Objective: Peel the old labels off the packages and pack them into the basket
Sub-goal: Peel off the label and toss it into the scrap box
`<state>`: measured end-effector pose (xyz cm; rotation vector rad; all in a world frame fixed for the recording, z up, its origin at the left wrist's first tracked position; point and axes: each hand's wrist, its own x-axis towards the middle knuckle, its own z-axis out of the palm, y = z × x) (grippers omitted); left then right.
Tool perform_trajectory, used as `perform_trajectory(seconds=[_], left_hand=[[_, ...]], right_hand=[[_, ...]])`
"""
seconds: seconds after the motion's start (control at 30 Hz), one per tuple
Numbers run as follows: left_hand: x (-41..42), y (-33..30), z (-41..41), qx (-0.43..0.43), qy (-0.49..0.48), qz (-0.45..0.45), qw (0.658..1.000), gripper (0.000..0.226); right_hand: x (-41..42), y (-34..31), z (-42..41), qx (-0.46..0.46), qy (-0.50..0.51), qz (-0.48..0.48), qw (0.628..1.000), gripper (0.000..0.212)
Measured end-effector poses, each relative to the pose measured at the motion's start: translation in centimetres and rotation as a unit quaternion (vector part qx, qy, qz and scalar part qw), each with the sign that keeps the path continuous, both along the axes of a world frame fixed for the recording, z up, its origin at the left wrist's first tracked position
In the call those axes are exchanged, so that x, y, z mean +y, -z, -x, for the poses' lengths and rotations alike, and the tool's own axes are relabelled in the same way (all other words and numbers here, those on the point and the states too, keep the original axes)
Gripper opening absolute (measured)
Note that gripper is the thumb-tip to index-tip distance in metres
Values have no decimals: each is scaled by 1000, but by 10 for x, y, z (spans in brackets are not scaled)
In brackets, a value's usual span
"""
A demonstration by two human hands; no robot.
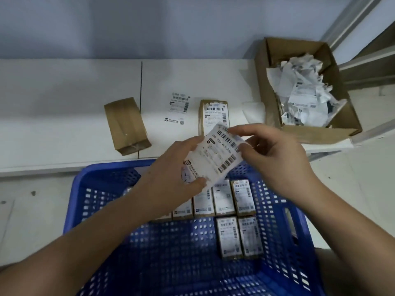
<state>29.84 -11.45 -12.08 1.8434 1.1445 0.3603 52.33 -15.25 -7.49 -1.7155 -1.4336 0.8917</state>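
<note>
Two hands show at mid-frame, a left hand (171,167) and a right hand (275,154), sharing one label (215,154). One blue basket (102,189) fills the lower frame, with at least six labelled packages (223,199) visible inside; others may be hidden under the arm. Two more packages lie on the table: one bare (126,124), one labelled (214,114). One loose label (178,108) lies between them. One cardboard box (320,135) sits at upper right, its paper scraps (303,90) too jumbled to count.

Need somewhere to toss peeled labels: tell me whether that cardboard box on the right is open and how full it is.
Open: the cardboard box has its flaps up, and crumpled label scraps cover its bottom, heaped roughly to the rim.
</note>
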Motion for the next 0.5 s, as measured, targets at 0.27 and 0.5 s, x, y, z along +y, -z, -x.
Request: perform_trajectory(seconds=[0.27,0.5], left_hand=[[2,-2,-18,-15,-6,38,999,87],[12,-12,-26,-85,-49,40,994,40]], right_hand=[[18,6,-16,21,-29,27,999,44],[18,17,-13,8,-85,48,995,44]])
